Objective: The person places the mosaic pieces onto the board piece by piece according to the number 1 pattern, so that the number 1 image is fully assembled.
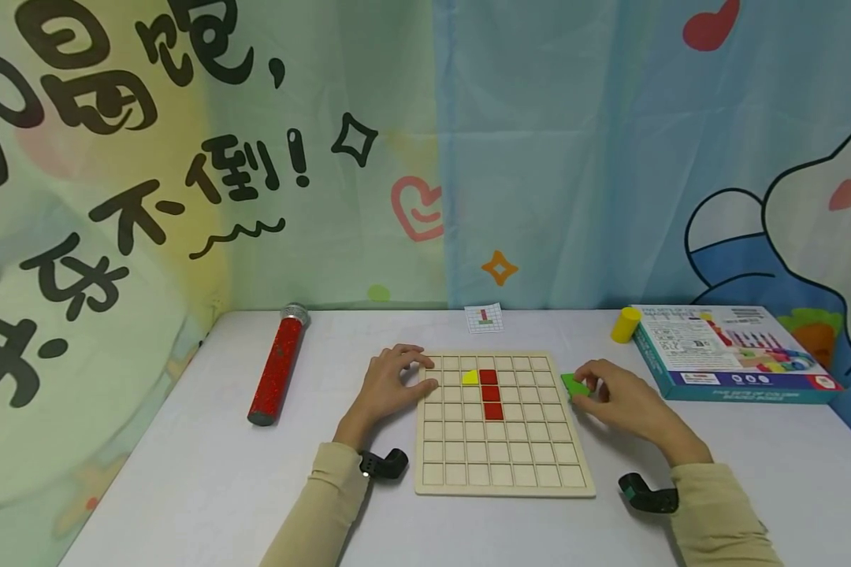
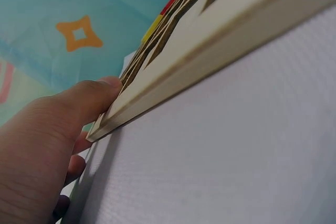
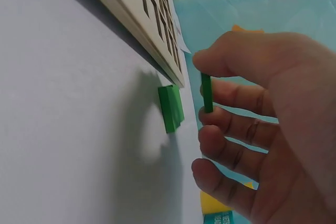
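A wooden grid board (image 1: 503, 465) lies on the white table, with three red tiles (image 1: 492, 394) in a column and a yellow piece (image 1: 471, 377) beside the top one. My left hand (image 1: 393, 386) rests on the board's upper left corner, its thumb (image 2: 89, 98) against the board's edge (image 2: 210, 61). Just right of the board (image 3: 142, 19), my right hand (image 1: 620, 398) pinches a thin green tile (image 3: 207, 93) between thumb and forefinger, held slightly above the table. A small stack of green tiles (image 3: 170, 107) lies under it by the board's corner.
A red glitter tube (image 1: 276, 366) lies at the left. A small pattern card (image 1: 484, 317) sits behind the board. At the right are a yellow cylinder (image 1: 625, 324) and the game box (image 1: 730, 354). A printed curtain hangs behind the table.
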Available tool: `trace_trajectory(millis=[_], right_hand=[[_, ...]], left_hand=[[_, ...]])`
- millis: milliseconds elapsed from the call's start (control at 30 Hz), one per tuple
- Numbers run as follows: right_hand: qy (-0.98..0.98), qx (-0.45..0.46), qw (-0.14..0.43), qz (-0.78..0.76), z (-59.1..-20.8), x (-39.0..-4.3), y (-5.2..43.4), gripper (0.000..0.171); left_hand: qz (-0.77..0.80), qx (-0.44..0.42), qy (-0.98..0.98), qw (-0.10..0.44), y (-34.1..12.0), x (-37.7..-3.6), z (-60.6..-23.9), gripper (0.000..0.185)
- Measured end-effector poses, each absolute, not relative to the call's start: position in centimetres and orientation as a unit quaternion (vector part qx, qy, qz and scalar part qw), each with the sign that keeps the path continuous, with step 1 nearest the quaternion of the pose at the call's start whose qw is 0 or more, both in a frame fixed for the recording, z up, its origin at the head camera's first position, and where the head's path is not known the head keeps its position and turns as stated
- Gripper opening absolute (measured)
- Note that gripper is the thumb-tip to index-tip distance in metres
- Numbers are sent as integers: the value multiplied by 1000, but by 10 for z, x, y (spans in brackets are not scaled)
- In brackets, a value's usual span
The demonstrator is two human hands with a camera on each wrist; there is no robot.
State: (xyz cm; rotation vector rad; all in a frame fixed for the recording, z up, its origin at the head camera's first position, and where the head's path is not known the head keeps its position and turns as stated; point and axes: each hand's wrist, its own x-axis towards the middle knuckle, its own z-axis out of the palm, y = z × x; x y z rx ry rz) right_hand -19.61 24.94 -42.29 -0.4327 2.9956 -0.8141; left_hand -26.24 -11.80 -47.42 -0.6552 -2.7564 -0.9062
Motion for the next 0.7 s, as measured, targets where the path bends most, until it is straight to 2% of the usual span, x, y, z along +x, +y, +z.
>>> trace_trajectory(millis=[333, 700], right_hand=[[952, -144, -15, -269, -424, -195, 239, 30], [951, -153, 17, -268, -426, -194, 234, 24]], left_hand=[[-309, -224, -920, 87, -118, -263, -473, 31], [-307, -223, -922, 84, -118, -261, -472, 32]])
